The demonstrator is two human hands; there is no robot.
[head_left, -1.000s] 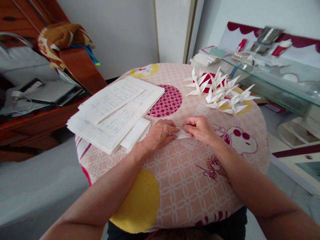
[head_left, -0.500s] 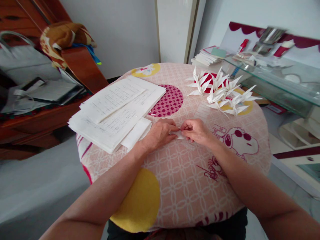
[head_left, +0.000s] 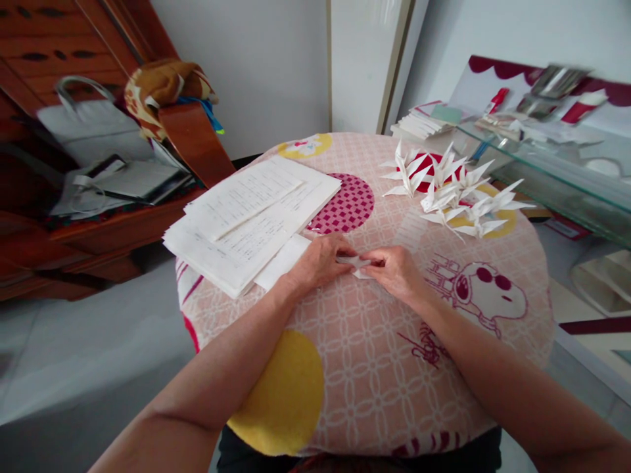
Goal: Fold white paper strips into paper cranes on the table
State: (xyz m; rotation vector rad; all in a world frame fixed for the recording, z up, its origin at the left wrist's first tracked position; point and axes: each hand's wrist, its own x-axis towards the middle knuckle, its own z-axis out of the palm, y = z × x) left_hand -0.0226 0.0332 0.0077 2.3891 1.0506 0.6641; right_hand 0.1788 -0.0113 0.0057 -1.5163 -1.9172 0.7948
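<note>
A small piece of folded white paper [head_left: 359, 267] lies at the middle of the cloth-covered table, between my two hands. My left hand [head_left: 323, 259] pinches its left side, thumb and fingers closed on it. From the right, my right hand [head_left: 392, 268] grips the other side with thumb and forefinger. Fingers hide much of the paper's edges. Close to my left wrist lie blank white paper pieces [head_left: 283, 261], partly tucked under a stack of written sheets [head_left: 256, 210]. Beyond my right hand stands a cluster of white folded paper cranes [head_left: 453, 187].
A patterned pink tablecloth [head_left: 365, 368] covers the round table. At right is a glass shelf [head_left: 547, 167] with metal bowls [head_left: 555, 89] and a red marker [head_left: 499, 100]. On the left, a wooden chair [head_left: 194, 141] holds a grey bag [head_left: 91, 125] and a brown cloth [head_left: 170, 85].
My right hand has turned, its fingers now pointing left along the paper. The paper looks more opened between my hands. The whole view has shifted slightly.
</note>
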